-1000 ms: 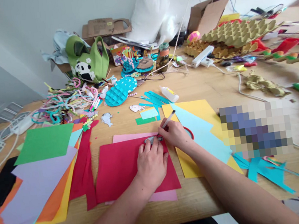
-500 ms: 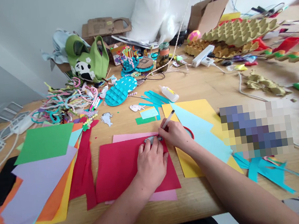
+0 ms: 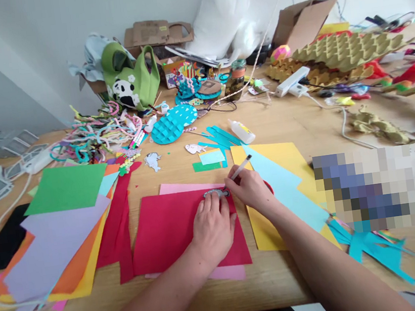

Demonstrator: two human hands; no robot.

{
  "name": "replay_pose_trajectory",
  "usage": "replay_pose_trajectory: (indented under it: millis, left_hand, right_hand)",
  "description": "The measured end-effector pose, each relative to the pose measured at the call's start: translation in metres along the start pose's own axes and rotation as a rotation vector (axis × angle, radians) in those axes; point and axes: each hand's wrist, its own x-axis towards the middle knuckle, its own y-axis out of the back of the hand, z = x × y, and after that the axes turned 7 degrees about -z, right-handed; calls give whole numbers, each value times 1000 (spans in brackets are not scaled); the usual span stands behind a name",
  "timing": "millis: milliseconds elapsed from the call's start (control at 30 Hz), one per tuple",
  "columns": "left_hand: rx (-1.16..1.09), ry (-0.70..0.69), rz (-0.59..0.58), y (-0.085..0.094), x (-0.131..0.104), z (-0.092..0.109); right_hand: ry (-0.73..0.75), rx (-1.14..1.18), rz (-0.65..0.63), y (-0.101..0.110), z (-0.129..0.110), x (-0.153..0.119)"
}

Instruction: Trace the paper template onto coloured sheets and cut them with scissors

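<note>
The pale wooden table (image 3: 291, 126) ran back to a grey-white wall, its far side crowded w/ craft stuff, incl. a green felt bag (image 3: 144, 84) w/ a panda on it. Nearer, a plain rectangular red sheet (image 3: 167, 232) lay in front of the person, on top of a pale pink sheet (image 3: 181, 186) that stuck out at the far & near edges. A small, elongated grey cutout (image 3: 215, 193) lay on the red one, by its far right corner, long axis approx. left-right, i.e. roughly along the far edge. The left hand (image 3: 213, 221) was spread flat, fingers close together, fingertips pressing the cutout from the near side. The right hand (image 3: 249, 186) was closed around a slim white pen (image 3: 241, 167) w/ a dark top end, just beyond the cutout's right end, so that end was nearest to it. Pen leaned up & right; its tip was too small & half hidden, so can't tell if it touched paper or cutout. The hands were near each other, a narrow gap btwn. A yellow sheet (image 3: 273, 231) lay under the right forearm.
</note>
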Motion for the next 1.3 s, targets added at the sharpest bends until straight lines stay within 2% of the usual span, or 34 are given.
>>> replay_pose_trajectory:
  millis: [100,233,367,500,733,1300]
  left_hand:
    - [7,-7,14,-1,0,1]
    - [32,-18,17,-1,-1,2]
    - [51,-9,43,-2,-2,2]
    - [46,-9,44,-3,-3,3]
    - [22,-18,6,-1,-2,5]
    - [45,-38,-15,1,-2,3]
  right_hand:
    - [3,91,10,2,-7,0]
    - [31,179,-78,0,-18,1]
    - [51,146,-142,-4,-31,5]
    - [98,95,-99,-14,-41,11]
    - [94,20,-87,-32,-37,12]
    - [64,-51,-90,-37,-30,11]
